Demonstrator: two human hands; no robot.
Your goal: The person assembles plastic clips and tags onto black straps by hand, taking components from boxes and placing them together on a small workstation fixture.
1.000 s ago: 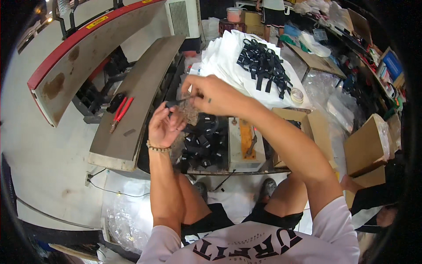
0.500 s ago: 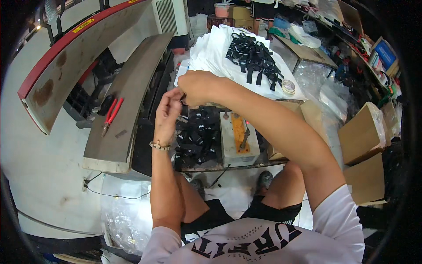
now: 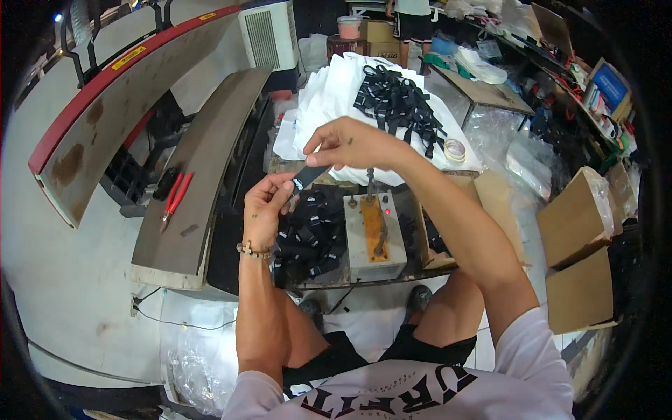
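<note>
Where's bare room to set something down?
The long brown board is bare beyond the red-handled pliers, toward the white cooler. The white cloth stack has a bare strip left of the black strap pile. It's crowded on the near side: loose black pieces, the grey machine and an open carton sit side by side.

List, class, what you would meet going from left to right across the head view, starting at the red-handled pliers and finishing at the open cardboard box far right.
Red-handled pliers, left hand, black strip, grey box with an orange plate, tape roll, open cardboard box.
</note>
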